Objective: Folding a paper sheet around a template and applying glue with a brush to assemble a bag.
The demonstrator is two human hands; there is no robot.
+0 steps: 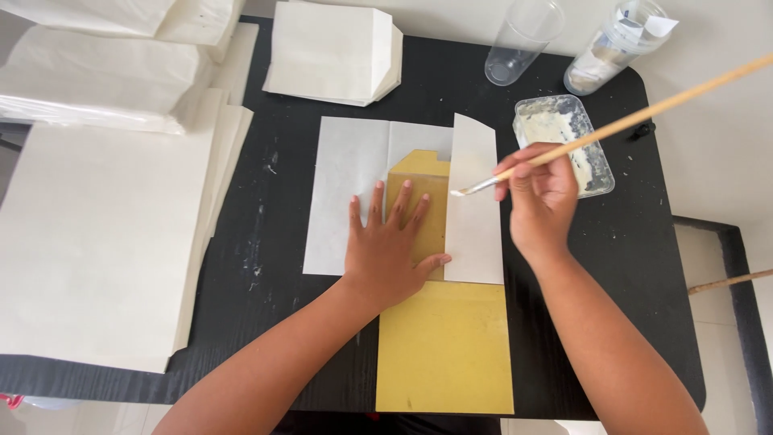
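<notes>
Black table (564,266): left hand (386,250) flat on paper (350,193), right hand (541,197) grip closed on brush (628,121).

A black counter (266,242) carries a tall stack of cream paper sheets (97,242) along its left edge and a smaller pile of folded paper bags (330,52) at its far edge. Two clear plastic cups, one empty (522,40) and one holding scraps (616,48), stand at the far right corner.

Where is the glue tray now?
In the head view, the glue tray sits on the black table's far right, just beyond the right hand, near two plastic cups.
</notes>
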